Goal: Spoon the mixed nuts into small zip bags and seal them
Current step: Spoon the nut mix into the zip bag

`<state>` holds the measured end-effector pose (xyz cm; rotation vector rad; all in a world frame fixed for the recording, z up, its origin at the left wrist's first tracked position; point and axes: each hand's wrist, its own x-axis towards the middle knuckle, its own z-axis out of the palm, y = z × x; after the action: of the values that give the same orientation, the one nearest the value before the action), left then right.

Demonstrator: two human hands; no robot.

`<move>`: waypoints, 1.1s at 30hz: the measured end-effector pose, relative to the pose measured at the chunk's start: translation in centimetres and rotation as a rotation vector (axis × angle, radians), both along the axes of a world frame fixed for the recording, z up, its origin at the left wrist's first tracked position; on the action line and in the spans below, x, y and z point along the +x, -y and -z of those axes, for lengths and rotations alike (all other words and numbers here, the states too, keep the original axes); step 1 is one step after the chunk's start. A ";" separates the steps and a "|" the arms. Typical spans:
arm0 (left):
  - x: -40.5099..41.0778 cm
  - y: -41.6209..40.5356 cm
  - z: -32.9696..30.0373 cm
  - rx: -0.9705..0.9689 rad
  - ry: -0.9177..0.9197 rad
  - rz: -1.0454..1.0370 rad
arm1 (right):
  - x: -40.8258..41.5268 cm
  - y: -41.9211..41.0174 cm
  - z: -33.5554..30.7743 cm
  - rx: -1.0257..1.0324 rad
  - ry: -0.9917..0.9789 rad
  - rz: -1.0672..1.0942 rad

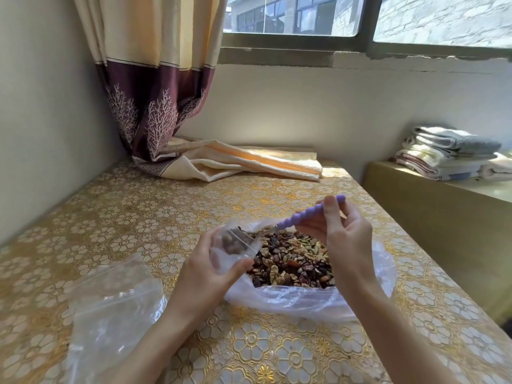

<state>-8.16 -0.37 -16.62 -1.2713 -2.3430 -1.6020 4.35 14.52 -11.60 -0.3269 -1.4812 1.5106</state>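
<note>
A heap of mixed nuts (291,259) lies in a big open clear plastic bag (299,300) at the middle of the table. My left hand (210,273) holds a small zip bag (232,250) with its mouth open, tilted over the heap's left edge; a few nuts show inside it. My right hand (340,234) grips the beaded handle of a purple spoon (307,216). The spoon's bowl end points down-left into the small bag's mouth and is mostly hidden there.
A stack of empty clear zip bags (110,309) lies at the front left on the gold floral tablecloth (138,217). A curtain (155,106) and a folded cream cloth (249,162) sit at the back. Folded towels (448,153) rest on a ledge to the right.
</note>
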 end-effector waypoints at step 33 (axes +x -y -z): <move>-0.1 0.8 -1.2 0.259 0.018 -0.074 | 1.1 -5.7 2.6 0.142 0.223 0.350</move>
<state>-8.23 -1.21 -15.47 -1.1077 -2.0779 -1.8265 5.43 20.24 -14.22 -0.6497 -1.5980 1.1125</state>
